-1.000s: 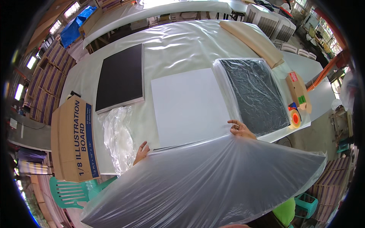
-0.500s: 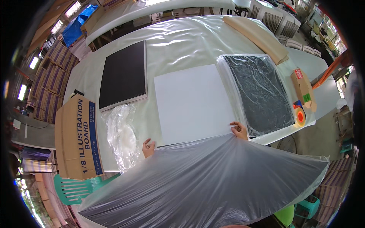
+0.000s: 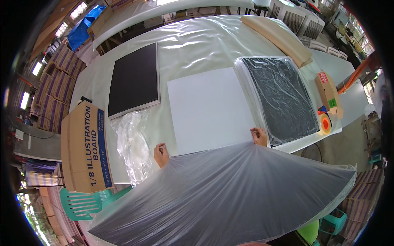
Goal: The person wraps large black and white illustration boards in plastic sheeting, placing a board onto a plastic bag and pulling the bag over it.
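A wide translucent plastic sheet [image 3: 221,197] spreads across the near side, its far edge drawn up to both hands and covering my forearms. My left hand [image 3: 161,155] is closed at the sheet's left corner, thumb and fingers together. At the right, my right hand [image 3: 259,136] is closed too, with creases in the plastic fanning out from it. Between the hands lies a large white board [image 3: 211,110], its near edge against the plastic. Both wrists are partly hidden by the film.
A black board stack [image 3: 134,80] lies at the left above crumpled clear plastic [image 3: 133,147]. A cardboard box [image 3: 85,147] stands far left. Right of the white board are plastic-wrapped dark boards [image 3: 283,100], a tape dispenser [image 3: 324,124], a small carton [image 3: 328,92] and brown paper [image 3: 277,39].
My left hand has moved slightly up and its fingers have closed together. The right hand's fingers have drawn in. The whole view has shifted slightly.
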Tool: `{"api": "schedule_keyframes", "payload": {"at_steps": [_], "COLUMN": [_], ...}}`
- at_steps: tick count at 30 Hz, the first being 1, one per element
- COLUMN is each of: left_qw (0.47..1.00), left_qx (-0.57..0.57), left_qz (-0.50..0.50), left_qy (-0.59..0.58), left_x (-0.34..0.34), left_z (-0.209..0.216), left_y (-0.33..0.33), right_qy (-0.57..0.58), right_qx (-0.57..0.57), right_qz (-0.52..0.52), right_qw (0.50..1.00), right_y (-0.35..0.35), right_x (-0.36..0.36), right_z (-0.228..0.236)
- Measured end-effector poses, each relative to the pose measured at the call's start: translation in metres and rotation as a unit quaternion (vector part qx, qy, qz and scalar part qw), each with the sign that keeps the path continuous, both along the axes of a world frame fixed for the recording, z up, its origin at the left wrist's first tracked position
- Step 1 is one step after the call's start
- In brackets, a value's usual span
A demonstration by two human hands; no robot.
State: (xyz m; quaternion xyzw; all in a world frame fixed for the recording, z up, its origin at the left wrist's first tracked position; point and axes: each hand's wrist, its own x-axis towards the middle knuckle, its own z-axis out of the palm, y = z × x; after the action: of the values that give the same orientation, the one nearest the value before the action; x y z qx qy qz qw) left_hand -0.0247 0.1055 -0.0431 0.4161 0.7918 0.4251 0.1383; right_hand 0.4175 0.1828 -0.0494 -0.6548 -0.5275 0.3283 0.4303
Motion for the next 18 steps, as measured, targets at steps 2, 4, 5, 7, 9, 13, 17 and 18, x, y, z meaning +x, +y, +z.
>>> {"api": "schedule_keyframes", "payload": {"at_steps": [2, 4, 5, 7, 9, 13, 17, 18], "left_qw": [0.999, 0.991, 0.971, 0.929, 0.896, 0.852, 0.885, 0.899], "left_qx": [-0.03, -0.021, 0.001, 0.001, -0.014, 0.002, 0.002, 0.005], "left_qz": [-0.019, -0.087, -0.149, -0.219, -0.249, -0.28, -0.233, -0.216], "left_qy": [-0.013, -0.102, -0.186, -0.299, -0.368, -0.443, -0.402, -0.382], "left_x": [-0.011, -0.035, -0.05, -0.054, -0.041, -0.017, -0.005, -0.001], "left_z": [-0.008, -0.005, 0.006, 0.039, 0.086, 0.129, 0.093, 0.081], "left_y": [-0.006, -0.019, -0.029, -0.046, -0.061, -0.075, -0.069, -0.067], "right_qy": [0.033, 0.063, 0.098, 0.163, 0.143, -0.009, -0.025, 0.008], "right_qx": [-0.041, -0.052, -0.065, -0.09, -0.116, 0.104, 0.182, 0.155], "right_qz": [0.039, 0.122, 0.161, 0.243, 0.26, 0.335, 0.295, 0.259], "right_qw": [0.998, 0.989, 0.98, 0.952, 0.948, 0.936, 0.938, 0.953], "right_y": [-0.006, -0.011, -0.016, -0.025, -0.036, -0.04, -0.042, -0.043], "right_x": [0.01, 0.036, 0.049, 0.07, 0.059, 0.028, 0.002, -0.003], "right_z": [0.006, 0.01, 0.015, 0.045, 0.107, 0.145, 0.132, 0.124]}}
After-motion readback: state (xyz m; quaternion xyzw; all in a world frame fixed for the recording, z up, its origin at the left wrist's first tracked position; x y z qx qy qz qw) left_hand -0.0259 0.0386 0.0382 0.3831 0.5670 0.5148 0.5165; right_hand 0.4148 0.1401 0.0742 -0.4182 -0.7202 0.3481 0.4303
